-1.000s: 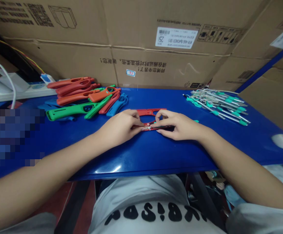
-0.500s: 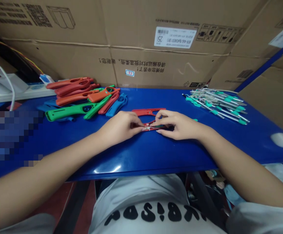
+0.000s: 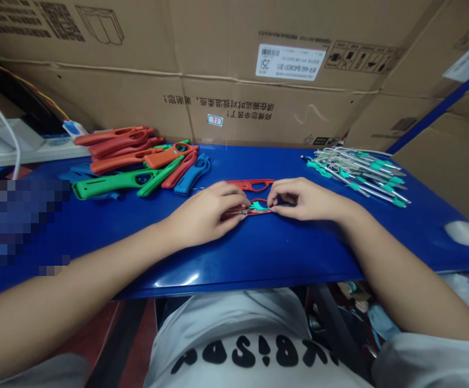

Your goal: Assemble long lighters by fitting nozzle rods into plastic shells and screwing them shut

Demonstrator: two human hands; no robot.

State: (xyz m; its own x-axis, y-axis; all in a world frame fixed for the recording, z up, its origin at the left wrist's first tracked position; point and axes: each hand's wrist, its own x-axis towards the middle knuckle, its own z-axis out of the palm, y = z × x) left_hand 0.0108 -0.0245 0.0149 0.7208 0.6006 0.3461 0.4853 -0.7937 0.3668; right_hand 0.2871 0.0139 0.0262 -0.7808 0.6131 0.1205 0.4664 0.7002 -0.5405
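My left hand (image 3: 210,213) is wrapped over the left part of a red lighter casing half (image 3: 263,213), its fingers closed on it just above the blue table. A thin metal rod lies along this half, and a teal-green trigger piece (image 3: 256,206) shows between my hands. My right hand (image 3: 305,199) pinches the right end of the same half with thumb and forefinger; any small part between those fingertips is hidden. Behind them, a second red casing half (image 3: 255,185) with an oval finger opening lies on the table, partly covered by my left hand.
At the left is a pile of red, green, orange and blue lighter handles (image 3: 117,180). Metal rods with teal triggers and wires (image 3: 359,175) are heaped at the right. A cardboard wall (image 3: 226,70) stands behind the table (image 3: 234,261). A white object (image 3: 467,233) lies far right.
My right hand has moved slightly right and up, uncovering the teal trigger piece. The left hand has shifted a little right over the casing half, and its fingers cover more of it.
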